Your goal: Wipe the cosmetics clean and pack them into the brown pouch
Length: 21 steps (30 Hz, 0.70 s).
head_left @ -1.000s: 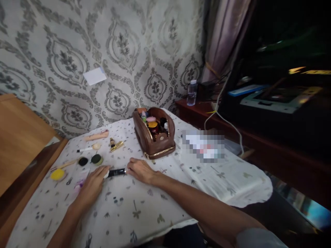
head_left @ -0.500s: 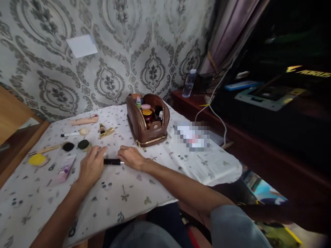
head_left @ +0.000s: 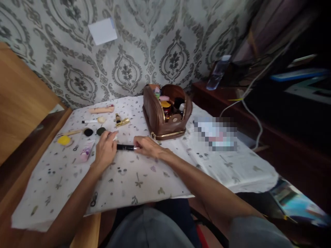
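A black stick with a silver band (head_left: 125, 147), like a makeup brush handle, lies level between my two hands just above or on the cloth; its ends are hidden in the fingers. My left hand (head_left: 106, 146) is closed round its left end, with a small white bit showing by the fingertips. At the silver end, my right hand (head_left: 147, 146) pinches it. Beyond my right hand stands an open brown makeup bag (head_left: 168, 125) packed with several items, including a yellow-lidded jar (head_left: 166, 105). A dark round lid (head_left: 100, 131) sits just behind my left hand.
On the patterned white cloth (head_left: 139, 199) lie a pink tube (head_left: 86, 151), a yellow round sponge (head_left: 63, 140), a dark round pot (head_left: 88, 132), a white-handled brush (head_left: 91, 121), a gold tube (head_left: 122, 122) and a beige tube (head_left: 101, 109). A bottle (head_left: 218, 73) stands at back right.
The view has swung right, so everything sits further left-to-right across the picture. Both hands keep their hold on the black stick, with little movement over the cloth.
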Motion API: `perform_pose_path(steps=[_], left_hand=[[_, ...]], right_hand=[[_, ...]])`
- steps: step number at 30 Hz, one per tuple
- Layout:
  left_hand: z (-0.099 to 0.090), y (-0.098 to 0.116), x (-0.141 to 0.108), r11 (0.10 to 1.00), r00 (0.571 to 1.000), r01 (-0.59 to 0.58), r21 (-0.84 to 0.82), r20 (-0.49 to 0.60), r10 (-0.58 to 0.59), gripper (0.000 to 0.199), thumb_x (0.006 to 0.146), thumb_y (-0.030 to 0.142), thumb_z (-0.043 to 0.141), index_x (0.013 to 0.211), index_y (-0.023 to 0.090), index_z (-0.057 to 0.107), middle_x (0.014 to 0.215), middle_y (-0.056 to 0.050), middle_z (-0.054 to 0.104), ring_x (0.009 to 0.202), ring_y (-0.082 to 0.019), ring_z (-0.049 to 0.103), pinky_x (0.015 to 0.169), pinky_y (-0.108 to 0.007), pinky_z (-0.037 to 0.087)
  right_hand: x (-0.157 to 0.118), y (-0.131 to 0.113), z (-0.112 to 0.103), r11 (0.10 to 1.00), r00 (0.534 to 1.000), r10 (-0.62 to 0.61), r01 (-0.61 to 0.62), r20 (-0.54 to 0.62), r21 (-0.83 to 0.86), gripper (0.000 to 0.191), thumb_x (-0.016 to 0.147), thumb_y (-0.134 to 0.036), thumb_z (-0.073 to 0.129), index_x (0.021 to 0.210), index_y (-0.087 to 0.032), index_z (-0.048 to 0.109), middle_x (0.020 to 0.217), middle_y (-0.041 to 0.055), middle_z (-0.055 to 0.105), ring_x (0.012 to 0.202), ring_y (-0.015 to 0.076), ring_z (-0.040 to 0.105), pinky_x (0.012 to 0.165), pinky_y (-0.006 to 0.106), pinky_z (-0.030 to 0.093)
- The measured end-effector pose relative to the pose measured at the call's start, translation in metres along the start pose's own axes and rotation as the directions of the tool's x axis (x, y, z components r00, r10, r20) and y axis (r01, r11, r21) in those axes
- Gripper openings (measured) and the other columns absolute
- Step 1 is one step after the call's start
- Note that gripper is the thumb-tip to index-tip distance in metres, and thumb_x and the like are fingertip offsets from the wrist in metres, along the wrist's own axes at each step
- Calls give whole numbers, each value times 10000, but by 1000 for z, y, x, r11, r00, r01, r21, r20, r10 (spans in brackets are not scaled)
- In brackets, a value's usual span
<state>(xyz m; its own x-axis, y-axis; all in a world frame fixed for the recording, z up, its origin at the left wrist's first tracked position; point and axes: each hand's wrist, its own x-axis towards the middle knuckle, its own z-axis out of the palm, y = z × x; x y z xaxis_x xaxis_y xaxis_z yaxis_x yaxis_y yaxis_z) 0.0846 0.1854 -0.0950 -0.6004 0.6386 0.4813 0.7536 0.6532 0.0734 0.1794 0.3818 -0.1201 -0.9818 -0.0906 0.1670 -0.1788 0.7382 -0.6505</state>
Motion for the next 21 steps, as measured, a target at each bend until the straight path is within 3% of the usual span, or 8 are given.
perform_pose_path(steps=[2,5,8,10,13,17,21], left_hand=[[-1,5,-2,988,999,-23,-151,-51,16,396,934,255,464,1297,149,583,1074,-98,548,1041,-233,575,917,-361,507],[8,20,-10,940,987,-158,-303,-57,148,459,968,304,451,1403,159,479,1167,-109,515,1134,-229,536,998,-376,465],[24,34,-20,911,958,-274,-309,1,288,478,993,190,326,1462,128,393,1179,-140,537,1119,-229,528,984,-389,454],[33,37,-24,927,948,-296,-231,51,315,494,980,127,286,1464,79,372,1099,-150,585,1036,-248,546,928,-420,456],[38,33,-27,943,944,-302,-141,93,317,436,979,109,291,1384,74,446,1043,-141,639,994,-265,565,891,-445,432],[28,22,-25,917,925,-347,-197,88,369,263,1006,157,340,1120,144,576,1089,-108,679,1013,-233,599,942,-435,402],[15,8,-25,905,920,-343,-252,107,378,236,1003,160,357,1027,179,591,1144,-100,689,1103,-222,608,962,-423,402]], right_hand=[[2,2,5,998,999,14,-12,-32,58,97,797,-116,685,829,-154,602,733,-32,564,646,98,470,624,211,329],[5,3,9,995,998,1,5,-62,97,66,808,-114,667,802,-143,608,726,-26,559,650,101,480,634,211,348],[7,5,11,996,997,-28,34,-71,80,68,792,-92,656,771,-137,609,736,-13,567,667,110,494,649,218,368],[8,5,11,997,997,-43,47,-67,66,74,780,-89,666,762,-135,611,744,-6,572,677,116,505,659,223,381],[8,6,11,998,997,-43,47,-70,52,90,789,-125,691,747,-140,613,735,-5,568,676,120,506,661,227,384],[7,5,12,998,998,-24,27,-59,51,70,795,-102,681,766,-139,629,732,-11,554,668,114,504,655,223,373],[6,4,11,998,999,-11,14,-44,68,45,810,-99,665,802,-142,653,740,-11,561,660,108,507,652,220,369]])
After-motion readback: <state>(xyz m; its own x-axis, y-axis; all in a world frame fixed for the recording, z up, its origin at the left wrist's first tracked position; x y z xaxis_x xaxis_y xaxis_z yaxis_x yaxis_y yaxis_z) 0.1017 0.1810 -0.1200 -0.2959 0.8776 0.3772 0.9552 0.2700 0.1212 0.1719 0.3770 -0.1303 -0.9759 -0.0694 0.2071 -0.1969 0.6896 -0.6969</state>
